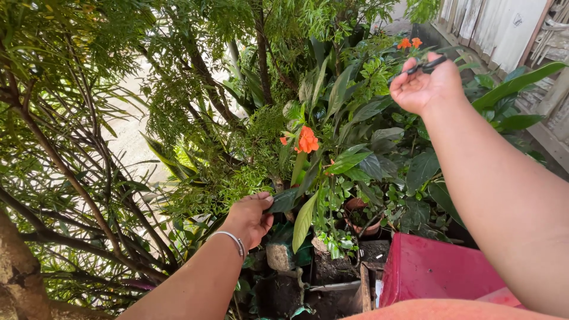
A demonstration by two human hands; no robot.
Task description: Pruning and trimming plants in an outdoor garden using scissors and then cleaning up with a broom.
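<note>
My left hand (251,217), with a thin silver bracelet on its wrist, pinches a dark green leaf (283,201) low in the plants. An orange flower (307,140) stands just above and to the right of it. My right hand (424,87) is raised at the upper right, closed on black scissors (424,65) whose blades point left into the foliage. Two more orange blooms (409,42) sit just above that hand.
Dense feathery shrubs and brown branches (65,172) fill the left. A red box (435,269) lies at the bottom right. A clay pot (358,214) and soil sit under the leaves. A wooden wall (504,29) runs along the upper right.
</note>
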